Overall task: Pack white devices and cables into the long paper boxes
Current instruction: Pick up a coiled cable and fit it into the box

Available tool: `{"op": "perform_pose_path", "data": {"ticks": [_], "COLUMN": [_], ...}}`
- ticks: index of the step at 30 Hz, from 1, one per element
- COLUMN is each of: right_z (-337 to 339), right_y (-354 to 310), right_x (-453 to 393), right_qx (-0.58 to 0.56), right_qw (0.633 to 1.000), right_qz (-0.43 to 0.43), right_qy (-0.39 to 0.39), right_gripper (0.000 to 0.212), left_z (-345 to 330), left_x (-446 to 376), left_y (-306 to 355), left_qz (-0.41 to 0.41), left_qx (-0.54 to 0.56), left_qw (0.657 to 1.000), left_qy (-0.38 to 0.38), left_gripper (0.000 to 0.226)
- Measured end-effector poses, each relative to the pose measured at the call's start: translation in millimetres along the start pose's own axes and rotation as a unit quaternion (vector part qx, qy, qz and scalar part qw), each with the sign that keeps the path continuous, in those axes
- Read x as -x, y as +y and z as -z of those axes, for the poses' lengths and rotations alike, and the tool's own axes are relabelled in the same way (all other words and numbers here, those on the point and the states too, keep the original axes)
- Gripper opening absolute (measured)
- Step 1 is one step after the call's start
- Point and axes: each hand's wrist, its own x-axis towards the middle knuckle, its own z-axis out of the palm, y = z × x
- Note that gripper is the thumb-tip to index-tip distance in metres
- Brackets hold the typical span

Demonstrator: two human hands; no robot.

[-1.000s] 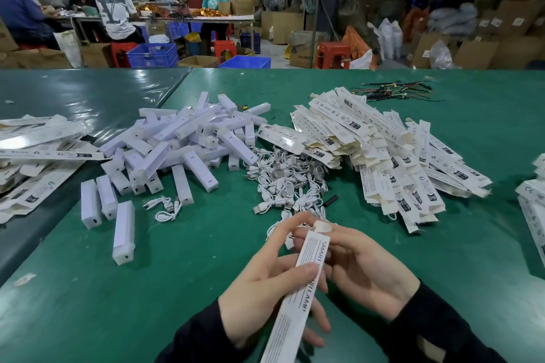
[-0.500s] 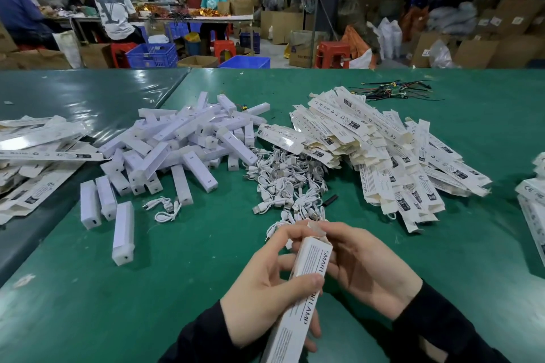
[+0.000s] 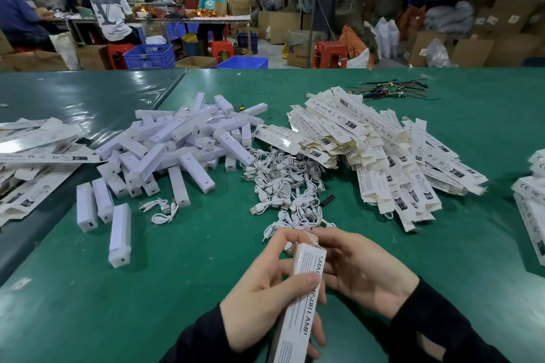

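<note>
Change since earlier: both hands are lifting the box's top end a little higher in the frame, and the flat sleeve is now standing squared up into a box with its end flap folded over; the piles on the bench are lying as they were.
Box in hand: the long paper box [image 3: 303,298] is being held at lower centre of the frame, slanting from the bottom edge up toward the cable pile.
Left hand: the left hand [image 3: 265,292] is wrapping round the box's middle, thumb pressed across its printed face, fingers curled behind.
Right hand: the right hand [image 3: 362,271] is cupping the box's top end, its fingers [image 3: 327,234] curled onto the end flap.
Step in hand: by my reading, the top end is being closed; whether a device and cable are already inside I cannot tell.
Doing it well: keep the left grip firm but light so the thin card is not buckling, and run the tuck flap straight inside the wall.
Stock on the bench [image 3: 88,289]: white devices [image 3: 177,153] are heaped at centre left, white cables [image 3: 283,186] at centre, flat boxes [image 3: 383,156] at centre right.
</note>
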Motion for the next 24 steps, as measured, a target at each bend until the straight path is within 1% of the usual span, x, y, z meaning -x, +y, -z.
{"op": "perform_pose_path", "data": {"ticks": [5,8,12,17,24], "right_z": [-3,-2,-5,-5,-9], "right_y": [1,0,0,3,6], "right_x": [3,3,5,5,6], "right_qx": [0.035,0.030,0.018,0.057,0.093], "right_qw": [0.999,0.999,0.998,0.994,0.983], "right_qz": [0.011,0.030,0.054,0.096,0.151], "right_qy": [-0.026,-0.016,-0.005,0.004,0.043], "right_gripper": [0.034,0.036,0.026,0.034,0.027], "left_z": [1,1,0,0,5], "left_x": [0,-1,-1,-1,-1], "left_y": [2,0,-2,-6,-10], "left_qz": [-0.031,-0.044,-0.037,-0.031,-0.039], "left_qx": [0.000,-0.008,-0.017,-0.060,-0.070], "left_qw": [0.999,0.998,0.998,0.995,0.994], "left_qy": [0.033,0.052,0.052,0.071,0.070], "left_gripper": [0.016,0.015,0.006,0.002,0.021]}}
